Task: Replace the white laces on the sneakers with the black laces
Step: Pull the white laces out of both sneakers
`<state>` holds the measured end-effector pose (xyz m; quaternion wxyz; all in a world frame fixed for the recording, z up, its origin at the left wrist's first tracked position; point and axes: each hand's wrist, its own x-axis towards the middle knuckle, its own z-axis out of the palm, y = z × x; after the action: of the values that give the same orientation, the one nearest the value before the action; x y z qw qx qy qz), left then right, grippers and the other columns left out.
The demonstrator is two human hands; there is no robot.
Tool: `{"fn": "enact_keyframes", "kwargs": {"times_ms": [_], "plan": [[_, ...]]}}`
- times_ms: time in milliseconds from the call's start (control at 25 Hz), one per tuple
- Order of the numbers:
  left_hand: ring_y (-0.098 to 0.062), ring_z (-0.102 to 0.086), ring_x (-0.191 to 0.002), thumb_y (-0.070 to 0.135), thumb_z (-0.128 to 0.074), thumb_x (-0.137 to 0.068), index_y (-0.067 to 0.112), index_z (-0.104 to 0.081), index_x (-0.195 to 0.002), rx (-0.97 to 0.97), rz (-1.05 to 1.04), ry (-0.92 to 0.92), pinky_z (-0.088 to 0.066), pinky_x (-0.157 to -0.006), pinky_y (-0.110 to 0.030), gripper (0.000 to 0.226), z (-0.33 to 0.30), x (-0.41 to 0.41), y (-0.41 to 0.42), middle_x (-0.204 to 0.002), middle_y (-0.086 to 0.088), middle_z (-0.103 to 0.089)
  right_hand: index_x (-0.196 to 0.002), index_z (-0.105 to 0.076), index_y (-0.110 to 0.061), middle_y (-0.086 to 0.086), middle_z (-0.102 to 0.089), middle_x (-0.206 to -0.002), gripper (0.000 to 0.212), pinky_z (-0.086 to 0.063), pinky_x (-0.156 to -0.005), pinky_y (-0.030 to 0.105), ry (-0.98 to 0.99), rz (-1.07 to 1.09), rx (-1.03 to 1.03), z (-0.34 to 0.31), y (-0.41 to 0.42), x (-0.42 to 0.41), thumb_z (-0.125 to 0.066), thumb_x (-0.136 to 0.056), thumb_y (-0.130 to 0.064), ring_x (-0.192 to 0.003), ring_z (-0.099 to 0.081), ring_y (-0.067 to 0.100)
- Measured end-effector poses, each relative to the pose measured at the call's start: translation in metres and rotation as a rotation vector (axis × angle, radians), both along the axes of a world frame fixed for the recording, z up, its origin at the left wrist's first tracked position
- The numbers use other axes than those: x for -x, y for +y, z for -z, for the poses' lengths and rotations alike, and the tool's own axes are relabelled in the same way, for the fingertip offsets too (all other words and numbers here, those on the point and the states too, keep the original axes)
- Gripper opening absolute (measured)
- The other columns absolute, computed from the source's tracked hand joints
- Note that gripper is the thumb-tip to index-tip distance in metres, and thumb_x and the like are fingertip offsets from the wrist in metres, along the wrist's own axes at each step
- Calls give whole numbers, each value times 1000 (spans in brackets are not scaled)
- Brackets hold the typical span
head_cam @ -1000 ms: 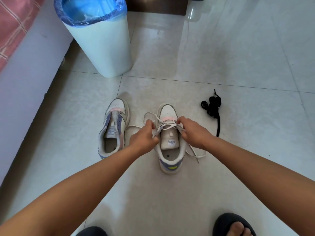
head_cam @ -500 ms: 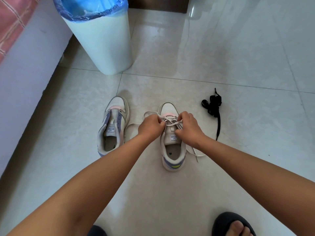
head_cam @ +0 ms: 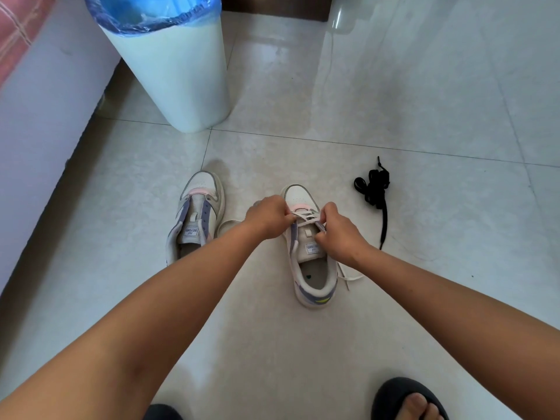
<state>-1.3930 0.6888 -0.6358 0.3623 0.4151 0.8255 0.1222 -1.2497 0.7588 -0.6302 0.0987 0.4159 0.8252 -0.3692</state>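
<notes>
Two white low-top sneakers with purple and pink trim stand side by side on the pale glossy tiled floor (head_cam: pixel 394 86), toes pointing away from the person. The left-hand sneaker (head_cam: pixel 197 216) has bare eyelets with no lace in them and lies well clear of both hands. The right-hand sneaker (head_cam: pixel 312 256) carries a flat white lace (head_cam: pixel 306 218) across its upper eyelets near the toe.

Left hand (head_cam: pixel 268 216): fingers curled, pinching the white lace at the left edge of the right-hand sneaker's lacing, directly over the shoe's forward part. Right hand (head_cam: pixel 339 234): fingers curled, pinching the same lace at the right edge of the lacing, resting over the tongue area. The two hands sit close together with the lace stretched between them. Loose ends of the white lace trail on the floor, one loop to the left between the sneakers, another end to the right beside the shoe's heel.

The bundled black laces (head_cam: pixel 374 189) lie on the floor to the right of the right-hand sneaker, apart from it and from both hands, one end stretching toward the person.

A white cylindrical waste bin with a blue plastic liner (head_cam: pixel 172 56) stands beyond the sneakers. A foot in a dark slipper (head_cam: pixel 406 401) shows at the lower right edge.
</notes>
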Motion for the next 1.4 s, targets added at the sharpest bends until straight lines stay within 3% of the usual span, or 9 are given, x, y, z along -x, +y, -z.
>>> {"fn": "enact_keyframes", "kwargs": {"times_ms": [120, 200, 320, 400, 560, 800, 1080, 1240, 1400], "plan": [[-20, -64, -80, 28, -67, -76, 15, -65, -87, -24, 415, 602, -32, -60, -27, 17, -4, -2, -7, -89, -3, -66, -93, -33, -15, 0, -44, -71, 20, -30, -54, 33, -27, -82, -46, 0, 2, -3, -47, -83, -4, -65, -43, 24], [-16, -64, -72, 29, -72, -67, 18, -64, -83, -72, 424, 814, -33, -56, -25, 20, -8, -1, -11, -82, 1, -65, -92, -33, -14, 1, -44, -71, 19, -30, -57, 33, -18, -100, -54, 1, 4, -3, -47, -83, -4, -66, -43, 25], [-29, -61, -92, 29, -48, -93, 9, -59, -99, 9, -104, 178, -42, -69, -31, 24, 7, -7, -14, -100, -10, -62, -94, -35, -16, -2, -45, -70, 19, -30, -55, 32, 13, -94, 3, 2, 6, -4, -50, -85, -8, -62, -41, 19], [-23, -61, -70, 30, -49, -95, 10, -58, -76, -4, -440, -315, -42, -57, -27, 29, 12, -10, -17, -80, -9, -60, -94, -36, -16, -3, -44, -69, 18, -30, -55, 32, 29, -101, 13, 4, 7, -6, -51, -85, -9, -61, -40, 17], [-13, -48, -55, 17, -58, -93, 12, -52, -65, -156, -613, -572, -30, -39, -14, 29, 9, -18, -18, -70, -8, -51, -92, -38, -16, -2, -46, -71, 17, -30, -58, 32, 22, -115, -3, 7, 6, -5, -51, -84, -9, -67, -43, 22], [-9, -57, -73, 20, -47, -97, 21, -60, -82, -169, -656, -1154, -38, -59, -24, 20, 1, -4, -27, -76, 5, -56, -89, -42, -16, -2, -46, -69, 15, -30, -50, 27, 50, 95, 53, 7, 21, -10, -52, -83, -7, -60, -40, 14], [-12, -57, -68, 34, -47, -93, 18, -53, -68, -112, -693, -1298, -38, -50, -23, 30, -1, -1, -35, -69, 4, -54, -90, -39, -16, -1, -46, -69, 16, -29, -51, 29, -14, -25, -54, 11, 27, -12, -51, -83, -8, -64, -43, 22], [-13, -57, -74, 35, -46, -92, 18, -53, -70, -131, -728, -1174, -38, -61, -27, 30, -2, 26, -47, -74, 3, -54, -90, -41, -16, -2, -47, -72, 15, -32, -58, 31, -27, 51, -103, 8, 46, -18, -53, -83, -10, -68, -46, 23], [-15, -63, -87, 31, -45, -93, 19, -64, -58, -218, -724, -1135, -48, -74, -32, 42, -6, 49, -58, -78, 2, -65, -89, -40, -19, -5, -45, -70, 16, -27, -51, 30, -103, 11, -168, 4, 62, -25, -54, -84, -12, -64, -43, 18]]}}
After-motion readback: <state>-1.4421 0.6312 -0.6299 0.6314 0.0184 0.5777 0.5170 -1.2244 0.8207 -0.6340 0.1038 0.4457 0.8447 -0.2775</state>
